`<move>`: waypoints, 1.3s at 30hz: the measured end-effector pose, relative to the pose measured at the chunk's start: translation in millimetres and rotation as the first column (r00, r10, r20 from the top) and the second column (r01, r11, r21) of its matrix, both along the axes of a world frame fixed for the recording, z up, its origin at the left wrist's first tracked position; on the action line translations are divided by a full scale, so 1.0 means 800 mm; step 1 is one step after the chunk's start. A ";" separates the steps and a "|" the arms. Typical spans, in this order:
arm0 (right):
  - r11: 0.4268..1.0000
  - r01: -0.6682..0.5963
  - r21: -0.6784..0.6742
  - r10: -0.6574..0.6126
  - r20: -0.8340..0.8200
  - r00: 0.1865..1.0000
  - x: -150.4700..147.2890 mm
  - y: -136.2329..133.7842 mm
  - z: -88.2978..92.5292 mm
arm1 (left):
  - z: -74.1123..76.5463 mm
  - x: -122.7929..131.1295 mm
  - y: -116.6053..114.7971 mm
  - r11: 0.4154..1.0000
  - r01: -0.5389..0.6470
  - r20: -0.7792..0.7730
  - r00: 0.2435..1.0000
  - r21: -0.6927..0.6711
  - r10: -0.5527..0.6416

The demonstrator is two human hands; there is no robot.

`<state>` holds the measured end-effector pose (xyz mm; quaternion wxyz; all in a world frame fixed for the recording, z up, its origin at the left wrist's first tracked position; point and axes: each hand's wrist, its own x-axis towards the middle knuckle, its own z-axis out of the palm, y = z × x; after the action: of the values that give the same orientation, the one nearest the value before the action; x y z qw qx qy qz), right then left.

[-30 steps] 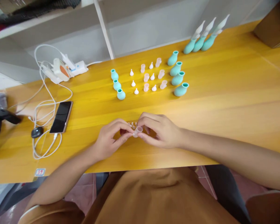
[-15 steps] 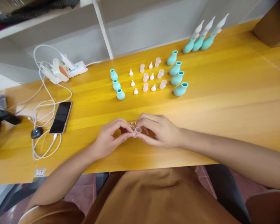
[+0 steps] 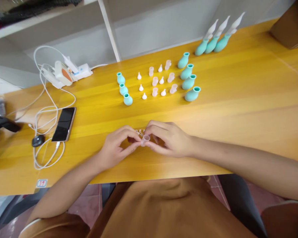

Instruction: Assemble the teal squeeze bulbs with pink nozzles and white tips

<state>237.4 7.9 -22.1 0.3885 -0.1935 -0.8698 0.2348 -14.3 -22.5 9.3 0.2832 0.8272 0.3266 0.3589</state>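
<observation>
Near the table's front edge, my left hand [image 3: 118,143] and my right hand [image 3: 170,138] hold a small translucent plastic tube-shaped piece [image 3: 145,139] between their fingertips. Its round open end faces up. The left fingers pinch its left side, while the right thumb and fingers close on its right. Just behind it lie several tiny translucent rings [image 3: 141,133], partly hidden by the fingers. Farther back stand rows of similar clear tube pieces [image 3: 171,77], small white pointed tips [image 3: 161,80] and teal bulbs [image 3: 188,82] with open necks.
Three teal bulbs fitted with long white nozzles [image 3: 222,43] stand at the back right, near a brown box [image 3: 290,26]. Smaller teal bulbs [image 3: 123,89] line the left of the rows. A phone [image 3: 64,124], white cables and a power strip [image 3: 83,72] occupy the table's left side.
Both hands keep their hold on the tube piece with almost no movement. The view has shifted slightly.
</observation>
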 end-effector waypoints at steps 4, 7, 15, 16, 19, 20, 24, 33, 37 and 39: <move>0.999 0.022 -0.043 -0.023 -0.022 0.999 -0.001 -0.002 0.002 | 0.000 0.000 -0.001 1.000 -0.018 0.018 1.000 0.006 0.018; 0.993 0.037 -0.112 -0.043 -0.050 0.998 -0.004 -0.004 0.001 | -0.001 0.000 -0.001 1.000 -0.021 0.002 1.000 0.006 0.021; 0.990 -0.018 -0.139 0.015 -0.028 1.000 0.005 0.008 0.008 | -0.006 0.002 -0.004 0.995 -0.095 -0.059 0.994 0.030 0.097; 0.993 0.014 -0.116 -0.018 -0.028 0.999 0.010 0.014 0.012 | -0.006 0.001 -0.004 0.993 -0.113 -0.061 0.991 0.029 0.115; 0.990 0.124 -0.063 -0.124 0.004 0.992 0.031 0.039 0.021 | -0.007 0.000 -0.001 0.985 -0.169 -0.067 0.983 0.021 0.170; 0.988 0.142 -0.057 -0.140 0.038 0.989 0.038 0.047 0.023 | -0.008 0.000 0.000 0.983 -0.182 -0.070 0.981 0.021 0.183; 0.989 0.140 -0.051 -0.120 0.290 0.949 0.052 0.065 0.021 | -0.006 0.000 0.003 0.978 -0.208 -0.113 0.971 0.035 0.211; 0.990 0.124 -0.069 -0.079 0.457 0.886 0.040 0.059 0.009 | -0.005 -0.002 0.005 0.975 -0.215 -0.168 0.961 0.054 0.221; 0.958 -0.010 -0.285 0.070 0.203 0.977 0.032 0.049 0.012 | -0.006 -0.002 0.005 0.978 -0.204 -0.172 0.963 0.048 0.209; 0.910 -0.085 -0.406 0.129 0.082 0.988 0.025 0.039 0.013 | -0.006 -0.002 0.005 0.980 -0.195 -0.175 0.964 0.045 0.200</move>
<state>257.6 39.0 -11.6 0.2797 -0.2334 -0.8319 0.4185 -15.5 -18.7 4.1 0.2041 0.8231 0.4266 0.3144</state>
